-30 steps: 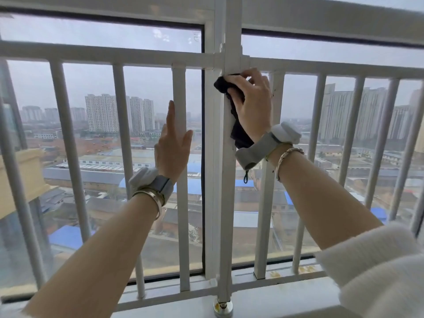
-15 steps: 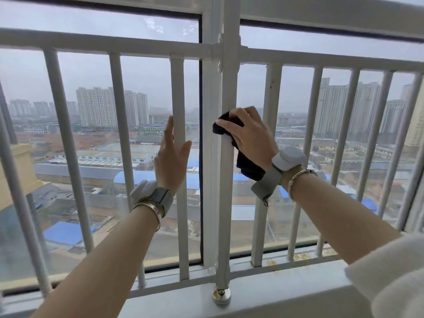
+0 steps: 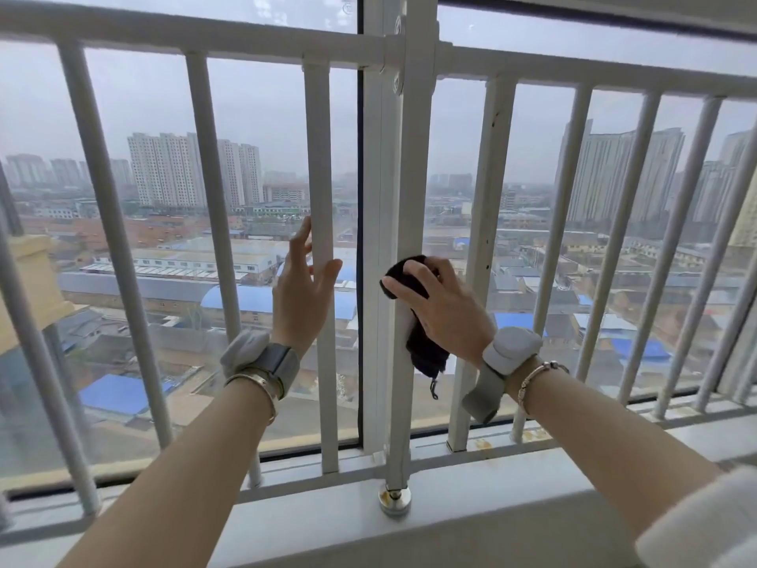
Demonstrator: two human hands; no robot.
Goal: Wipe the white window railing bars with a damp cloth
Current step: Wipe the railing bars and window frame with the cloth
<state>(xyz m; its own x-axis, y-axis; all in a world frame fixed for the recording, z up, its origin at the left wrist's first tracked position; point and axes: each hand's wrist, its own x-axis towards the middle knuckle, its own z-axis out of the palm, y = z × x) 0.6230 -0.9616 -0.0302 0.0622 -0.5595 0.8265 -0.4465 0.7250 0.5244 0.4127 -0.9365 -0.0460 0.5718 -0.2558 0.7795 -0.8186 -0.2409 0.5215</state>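
Her right hand (image 3: 446, 309) gripped the dark cloth (image 3: 424, 346) round the centre post (image 3: 409, 178); left hand (image 3: 301, 297) rested open-fingered against a bar (image 3: 317, 157)

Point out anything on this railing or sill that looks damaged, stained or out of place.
Rust-coloured stains sit on the sill track at the feet of the bars right of the centre post, and its metal foot looks rusty on top. Dark specks mark the next bar. Nothing looks bent or askew.

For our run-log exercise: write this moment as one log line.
step: wiping centre post | right hand: grips black cloth round post | left hand: open, resting on neighbouring bar
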